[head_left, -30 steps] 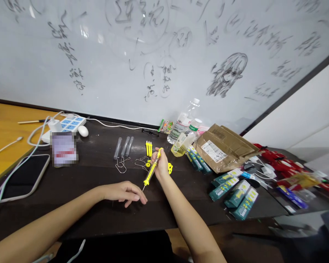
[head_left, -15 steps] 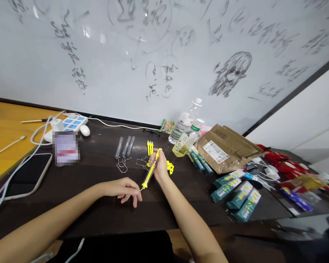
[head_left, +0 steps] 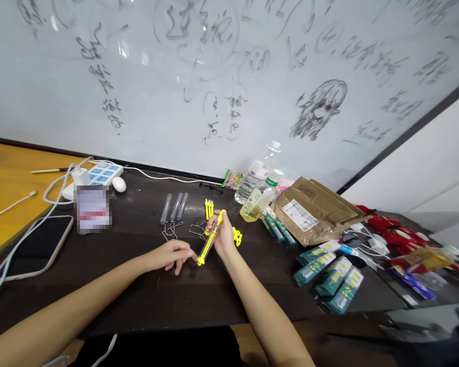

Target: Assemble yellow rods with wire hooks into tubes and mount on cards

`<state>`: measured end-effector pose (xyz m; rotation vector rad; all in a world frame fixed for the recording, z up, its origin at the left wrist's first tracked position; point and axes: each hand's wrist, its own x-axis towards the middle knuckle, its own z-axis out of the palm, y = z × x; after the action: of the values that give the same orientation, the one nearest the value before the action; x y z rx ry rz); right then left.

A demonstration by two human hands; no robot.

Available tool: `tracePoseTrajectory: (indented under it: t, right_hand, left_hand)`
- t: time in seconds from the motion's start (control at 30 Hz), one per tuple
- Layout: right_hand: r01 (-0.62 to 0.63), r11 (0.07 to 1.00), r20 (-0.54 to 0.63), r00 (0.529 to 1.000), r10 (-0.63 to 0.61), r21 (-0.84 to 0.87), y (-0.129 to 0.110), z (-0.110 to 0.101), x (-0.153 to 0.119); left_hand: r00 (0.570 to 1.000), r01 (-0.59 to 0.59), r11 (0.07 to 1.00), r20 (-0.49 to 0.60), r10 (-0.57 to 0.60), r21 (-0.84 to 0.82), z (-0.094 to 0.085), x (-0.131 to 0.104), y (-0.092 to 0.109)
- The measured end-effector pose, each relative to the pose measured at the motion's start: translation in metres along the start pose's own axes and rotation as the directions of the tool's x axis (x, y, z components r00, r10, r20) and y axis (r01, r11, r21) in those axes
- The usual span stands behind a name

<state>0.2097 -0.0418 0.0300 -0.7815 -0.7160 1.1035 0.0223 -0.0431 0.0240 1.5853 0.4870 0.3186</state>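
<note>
My right hand (head_left: 222, 235) is closed around the upper part of a yellow spring scale (head_left: 207, 247), a clear tube with a yellow marked core, slanting down to the left. Its yellow cap shows above the fingers. My left hand (head_left: 173, 256) is open, index finger stretched to the scale's lower end, the other fingers loosely bent; whether the fingertip touches is hard to tell. Beyond the hands lie several clear tubes (head_left: 175, 206), bent wire hooks (head_left: 172, 231) and yellow marked rods (head_left: 209, 209). Small yellow parts (head_left: 237, 236) sit just right of my right hand, partly hidden.
Green boxes (head_left: 344, 290) and a cardboard parcel (head_left: 313, 209) are on the right, with bottles (head_left: 254, 204) behind. A phone (head_left: 36, 247), mouse (head_left: 119, 184) and power strip (head_left: 106, 175) occupy the left. A whiteboard (head_left: 156, 117) rises along the back edge.
My left hand has risen slightly, its index finger pointing at the scale's lower end. The thin metal tip seen there earlier no longer shows. My right hand keeps its hold.
</note>
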Motion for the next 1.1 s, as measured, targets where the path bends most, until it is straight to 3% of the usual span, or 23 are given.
tracePoseTrajectory:
  t: [0.1,0.17,0.33,0.53,0.63,0.77,0.87,0.93,1.0,1.1]
  right_hand:
    - [0.015,1.000,0.035,0.999,-0.015,0.006,0.006,0.009,-0.008]
    - [0.011,1.000,0.099,0.995,-0.011,0.004,0.009,0.016,-0.016]
    - [-0.098,0.986,0.293,0.947,0.134,-0.137,0.016,0.025,-0.029]
    - [0.043,0.910,0.417,0.897,0.146,-0.411,0.021,0.013,-0.027]
    - [0.186,0.817,0.412,0.909,0.068,-0.546,0.016,0.008,-0.025]
    - [0.434,0.570,0.395,0.897,-0.198,-0.698,-0.007,0.003,-0.019]
    - [0.487,0.409,0.380,0.869,-0.317,-0.772,-0.038,0.000,-0.023]
    - [0.541,0.196,0.484,0.831,-0.274,-0.818,-0.065,-0.012,-0.031]
    - [0.551,-0.104,0.560,0.819,-0.125,-0.828,-0.094,-0.040,-0.040]
    - [0.417,-0.471,0.464,0.886,0.019,-0.777,-0.140,-0.113,-0.048]
  left_hand:
    - [0.974,-0.105,0.994,-0.202,0.103,-0.001,0.001,0.004,-0.006]
    - [0.949,-0.178,0.984,-0.268,0.169,-0.011,0.004,0.006,-0.009]
    - [0.970,-0.194,0.971,-0.173,0.169,-0.138,0.010,0.007,-0.013]
    - [0.973,-0.122,0.968,-0.218,0.074,-0.219,0.005,0.006,-0.012]
    - [0.963,-0.101,0.972,-0.265,0.043,-0.211,0.000,0.007,-0.012]
    - [0.946,-0.117,0.972,-0.322,0.047,-0.204,-0.007,0.008,-0.014]
    - [0.938,-0.141,0.964,-0.341,0.058,-0.224,-0.008,0.009,-0.014]
    - [0.934,-0.147,0.963,-0.352,0.060,-0.225,-0.007,0.009,-0.012]
    - [0.932,-0.155,0.966,-0.354,0.073,-0.208,-0.006,0.008,-0.011]
    - [0.936,-0.161,0.968,-0.342,0.088,-0.191,-0.005,0.008,-0.010]
